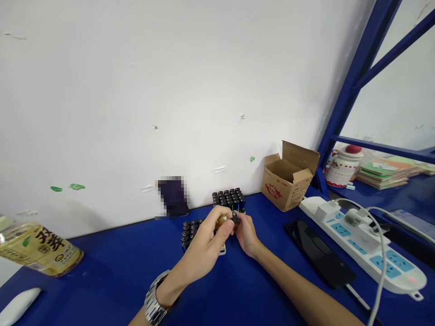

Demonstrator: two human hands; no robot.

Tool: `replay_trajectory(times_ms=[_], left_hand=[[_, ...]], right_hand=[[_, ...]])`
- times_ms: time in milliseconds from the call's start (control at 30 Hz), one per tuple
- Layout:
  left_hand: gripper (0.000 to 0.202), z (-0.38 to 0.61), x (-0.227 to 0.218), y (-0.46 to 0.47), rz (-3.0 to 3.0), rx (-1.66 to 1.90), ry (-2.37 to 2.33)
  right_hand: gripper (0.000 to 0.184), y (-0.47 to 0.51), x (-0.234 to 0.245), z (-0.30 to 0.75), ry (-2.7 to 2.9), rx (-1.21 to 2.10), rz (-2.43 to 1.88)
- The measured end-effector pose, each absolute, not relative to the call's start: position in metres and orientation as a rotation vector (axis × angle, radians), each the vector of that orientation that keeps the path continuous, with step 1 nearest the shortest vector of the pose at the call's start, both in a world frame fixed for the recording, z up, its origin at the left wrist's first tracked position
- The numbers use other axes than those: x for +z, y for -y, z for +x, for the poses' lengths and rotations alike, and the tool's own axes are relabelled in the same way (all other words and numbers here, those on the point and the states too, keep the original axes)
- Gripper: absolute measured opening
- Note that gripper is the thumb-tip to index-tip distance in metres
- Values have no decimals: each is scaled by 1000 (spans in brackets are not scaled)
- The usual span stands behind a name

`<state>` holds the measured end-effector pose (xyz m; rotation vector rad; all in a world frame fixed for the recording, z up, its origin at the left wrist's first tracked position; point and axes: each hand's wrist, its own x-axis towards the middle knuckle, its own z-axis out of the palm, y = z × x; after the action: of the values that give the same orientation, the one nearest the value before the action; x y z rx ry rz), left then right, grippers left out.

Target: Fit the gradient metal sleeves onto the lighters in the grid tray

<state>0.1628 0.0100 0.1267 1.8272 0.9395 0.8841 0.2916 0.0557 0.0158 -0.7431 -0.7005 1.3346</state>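
Note:
My left hand, a metal-band watch on its wrist, is closed in a pinch; a pale yellowish bit shows between its fingers, its kind unclear. Close against it, my right hand is closed round a small black-topped piece with a shiny round spot on top. Behind the hands, rows of upright black-topped cylinders, some with blue or green bodies, stand by the wall. A second group of such cylinders is left of my left hand, partly hidden by it. A pale flat edge peeks out under the hands.
An open cardboard box stands at the back right. Right of my arm lie a black phone and a white power strip with cables. A yellow-labelled bottle and a white mouse are left on the blue table.

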Motion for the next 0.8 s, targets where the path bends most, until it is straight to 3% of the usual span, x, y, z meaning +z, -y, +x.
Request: replay_trajectory(times_ms=[300,800], left_hand=[[9,152,124,-17,2365,497,-1154],[6,149,121,-18,2705,232,-1358]], right_hand=[[31,-55,19,294,659,1348,-777],[31,-56,17,296,707,1346,-763]])
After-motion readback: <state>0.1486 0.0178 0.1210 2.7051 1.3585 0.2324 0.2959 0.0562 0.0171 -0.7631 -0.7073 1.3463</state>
